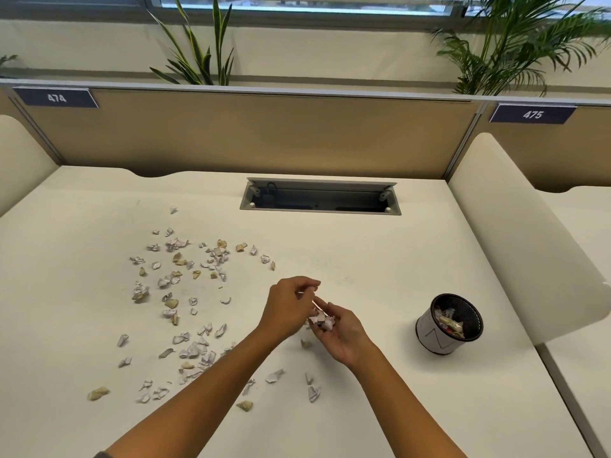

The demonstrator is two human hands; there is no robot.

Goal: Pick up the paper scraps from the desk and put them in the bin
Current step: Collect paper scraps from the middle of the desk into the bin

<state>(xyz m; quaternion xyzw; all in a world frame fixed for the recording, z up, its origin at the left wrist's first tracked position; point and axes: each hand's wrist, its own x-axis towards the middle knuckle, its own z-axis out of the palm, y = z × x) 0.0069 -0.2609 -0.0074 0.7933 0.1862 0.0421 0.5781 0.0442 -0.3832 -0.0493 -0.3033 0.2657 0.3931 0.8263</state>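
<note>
The right hand (337,328) lies palm up with its fingers curled loosely round a small wad of white paper scraps (321,320), and the left hand (292,307) hovers just above and to the left of that wad, fingers bent and thumb meeting fingertips as if pinching; whether it has a scrap between them is too small to tell. The step in hand looks like feeding gathered pieces into the cupped palm, and to do it well the left fingers should let go only once they are right over the hollow of the palm, since one scrap (305,342) lies on the desk (380,259) just below the grip and could be a stray. The right palm should stay level and its fingers close a little more before it swings toward the bin (447,324), which stands to the right of the grip, apart from it, already holding some scraps. Many more scraps (185,292) lie scattered well to the left of the hands and nearer the person, so the task seems far from done. Both forearms reach in from below and converge, the left one crossing over part of the litter, wrists slightly bent toward each other.
</note>
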